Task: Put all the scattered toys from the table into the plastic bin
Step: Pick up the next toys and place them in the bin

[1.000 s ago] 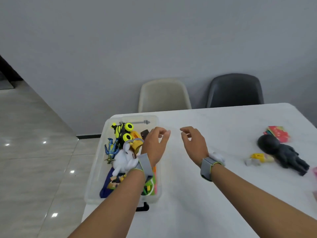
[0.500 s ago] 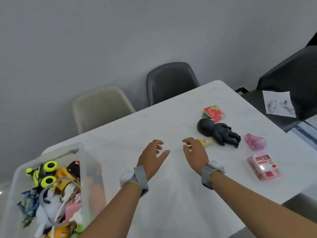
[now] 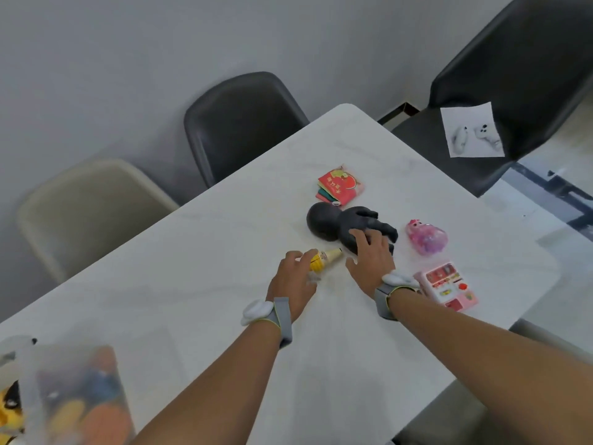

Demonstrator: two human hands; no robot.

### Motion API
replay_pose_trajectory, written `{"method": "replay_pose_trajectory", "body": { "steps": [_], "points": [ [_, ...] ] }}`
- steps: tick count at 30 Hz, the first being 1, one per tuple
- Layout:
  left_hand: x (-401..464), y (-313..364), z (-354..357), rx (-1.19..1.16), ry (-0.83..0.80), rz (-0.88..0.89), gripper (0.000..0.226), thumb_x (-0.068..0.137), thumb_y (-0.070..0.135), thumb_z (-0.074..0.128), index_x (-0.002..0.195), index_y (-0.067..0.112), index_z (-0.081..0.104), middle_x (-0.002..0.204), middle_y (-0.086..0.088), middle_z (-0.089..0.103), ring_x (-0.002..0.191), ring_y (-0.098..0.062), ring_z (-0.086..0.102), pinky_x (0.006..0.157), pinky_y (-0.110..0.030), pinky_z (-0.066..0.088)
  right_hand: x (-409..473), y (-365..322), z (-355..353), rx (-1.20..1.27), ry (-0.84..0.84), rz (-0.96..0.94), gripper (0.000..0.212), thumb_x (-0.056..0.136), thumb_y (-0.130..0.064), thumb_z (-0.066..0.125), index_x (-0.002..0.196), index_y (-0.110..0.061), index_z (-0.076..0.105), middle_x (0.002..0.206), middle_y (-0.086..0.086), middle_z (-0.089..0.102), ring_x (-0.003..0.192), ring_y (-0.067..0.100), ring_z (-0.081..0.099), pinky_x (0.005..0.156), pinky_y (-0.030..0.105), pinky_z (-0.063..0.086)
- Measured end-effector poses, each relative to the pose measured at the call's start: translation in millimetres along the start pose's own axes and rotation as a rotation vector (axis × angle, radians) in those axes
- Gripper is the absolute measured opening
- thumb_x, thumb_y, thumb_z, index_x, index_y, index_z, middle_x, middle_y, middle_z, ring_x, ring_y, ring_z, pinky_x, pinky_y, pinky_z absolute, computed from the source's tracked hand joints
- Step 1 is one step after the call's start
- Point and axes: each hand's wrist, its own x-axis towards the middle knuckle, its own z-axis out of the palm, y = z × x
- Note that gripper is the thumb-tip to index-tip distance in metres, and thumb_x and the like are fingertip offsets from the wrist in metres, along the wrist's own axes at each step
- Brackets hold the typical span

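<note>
A home dining room: white marble-look table (image 3: 199, 252), moulded shell chairs (image 3: 244, 123), glossy tiled floor (image 3: 545, 194), plain grey wall (image 3: 128, 59).

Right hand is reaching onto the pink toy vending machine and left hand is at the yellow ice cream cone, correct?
Not quite. In the head view the right hand is on the black doll, not the pink toy vending machine, which lies untouched beside the wrist. The left hand is at the yellow ice cream cone.
</note>
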Motion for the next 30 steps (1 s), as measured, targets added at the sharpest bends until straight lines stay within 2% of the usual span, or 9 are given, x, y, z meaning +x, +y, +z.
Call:
{"method": "replay_pose_trajectory", "body": {
  "steps": [5, 9, 11, 13, 15, 17, 22, 26, 30],
  "points": [
    [39.5, 3.6, 15.6, 0.110, -0.107, -0.041, 0.080, 0.084, 0.025, 0.068, 0.149, 0.042, 0.025, 0.153, -0.002, 0.024, 0.137, -0.025, 0.034, 0.094, -0.038, 0.051, 49.1, 7.6, 0.7, -0.094, -0.067, -0.002, 0.074, 0.082, -0.035, 0.063, 0.147, -0.033, 0.026, 0.150, 0.014, 0.027, 0.132, 0.040, 0.035, 0.095, 0.050, 0.046],
    [57.1, -0.2, 26.8, 0.177, -0.187, -0.032, 0.089, 0.083, 0.023, 0.070, 0.153, 0.042, 0.018, 0.157, -0.007, 0.019, 0.139, -0.031, 0.031, 0.096, -0.043, 0.051, 78.3, 6.3, 5.5, -0.120, -0.137, -0.046, 0.085, 0.079, -0.044, 0.063, 0.149, -0.040, 0.015, 0.160, 0.009, 0.011, 0.145, 0.041, 0.015, 0.110, 0.059, 0.031],
    [63.2, -2.9, 31.5, 0.183, -0.229, -0.036, 0.089, 0.084, 0.022, 0.069, 0.153, 0.041, 0.017, 0.156, -0.007, 0.021, 0.135, -0.031, 0.034, 0.095, -0.044, 0.051, 90.3, 3.6, 9.0, -0.129, -0.201, -0.018, 0.090, 0.078, -0.049, 0.063, 0.151, -0.042, 0.010, 0.162, 0.007, 0.005, 0.148, 0.040, 0.008, 0.113, 0.062, 0.024],
    [66.8, -4.4, 36.0, 0.195, -0.263, -0.042, 0.080, 0.086, 0.021, 0.067, 0.152, 0.037, 0.023, 0.146, -0.006, 0.032, 0.125, -0.031, 0.043, 0.089, -0.044, 0.053, 95.9, 0.4, 13.3, -0.157, -0.246, -0.004, 0.088, 0.081, -0.049, 0.060, 0.152, -0.039, 0.009, 0.159, 0.009, 0.015, 0.145, 0.039, 0.014, 0.111, 0.064, 0.023],
    [68.6, -5.7, 39.6, 0.217, -0.260, -0.030, 0.064, 0.087, 0.022, 0.065, 0.144, 0.030, 0.035, 0.128, -0.006, 0.043, 0.111, -0.030, 0.052, 0.079, -0.041, 0.054, 97.5, -4.1, 16.9, -0.256, -0.232, -0.019, 0.079, 0.087, -0.048, 0.054, 0.153, -0.035, 0.012, 0.148, 0.013, 0.031, 0.137, 0.037, 0.027, 0.107, 0.061, 0.029],
    [70.4, -7.6, 42.9, 0.206, -0.265, -0.025, 0.054, 0.086, 0.024, 0.066, 0.134, 0.023, 0.042, 0.118, -0.007, 0.045, 0.101, -0.030, 0.055, 0.074, -0.040, 0.053, 101.4, -8.3, 16.7, -0.327, -0.187, -0.025, 0.069, 0.091, -0.044, 0.051, 0.150, -0.030, 0.019, 0.138, 0.014, 0.038, 0.129, 0.036, 0.035, 0.099, 0.058, 0.038],
    [66.3, -14.2, 49.0, 0.064, -0.290, -0.114, 0.055, 0.080, 0.033, 0.070, 0.122, 0.015, 0.039, 0.109, -0.006, 0.046, 0.078, -0.034, 0.061, 0.063, -0.034, 0.047, 114.6, -9.6, 10.7, -0.297, -0.178, -0.045, 0.056, 0.094, -0.036, 0.052, 0.143, -0.024, 0.027, 0.123, 0.014, 0.048, 0.113, 0.034, 0.048, 0.081, 0.044, 0.049],
    [51.5, -24.6, 47.8, -0.129, -0.166, -0.271, 0.050, 0.078, 0.036, 0.070, 0.110, 0.020, 0.035, 0.104, -0.001, 0.051, 0.082, -0.029, 0.059, 0.065, -0.031, 0.043, 102.7, -13.7, 12.7, -0.119, -0.157, -0.058, 0.050, 0.092, -0.037, 0.052, 0.135, -0.024, 0.031, 0.106, 0.010, 0.054, 0.083, 0.034, 0.061, 0.067, 0.039, 0.050],
    [33.8, -39.2, 33.2, -0.239, -0.041, -0.420, 0.051, 0.075, 0.041, 0.070, 0.103, 0.029, 0.029, 0.100, 0.003, 0.053, 0.079, -0.024, 0.057, 0.063, -0.030, 0.040, 72.6, -34.2, 24.0, 0.035, -0.098, -0.013, 0.028, 0.091, -0.034, 0.046, 0.115, -0.026, 0.033, 0.090, 0.005, 0.053, 0.065, 0.029, 0.056, 0.059, 0.040, 0.052]
  ]
}}
